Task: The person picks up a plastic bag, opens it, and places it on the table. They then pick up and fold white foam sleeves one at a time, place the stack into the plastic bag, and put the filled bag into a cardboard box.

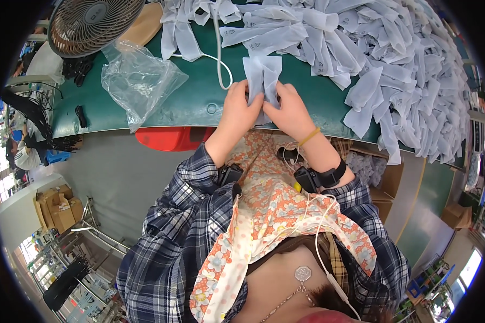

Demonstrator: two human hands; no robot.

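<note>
Hands meet at the near edge of a green table (199,102) in the head view. Left hand (240,110) is closed, fingers curled around the left side of a pale plastic sleeve (264,78). Right hand (291,110) is closed likewise, pinching the right side of the same sleeve. Both hands touch each other at the thumbs. The sleeve lies flat on the table surface, its far end pointing away from the person, its near end gathered between the two hands.

Right wrist carries a yellow band (309,137) and a black strap with a small device (320,177). Left forearm carries a second black device (229,175) at the plaid cuff.

A large heap of similar pale sleeves (393,64) covers the far and right part of the table, well apart from the hands on the right. A white cable (219,56) loops across the table just left of the held sleeve. A crumpled clear bag (137,78) lies farther left. A fan (91,24) stands at the far left corner. A red tub (170,139) sits under the table edge.
</note>
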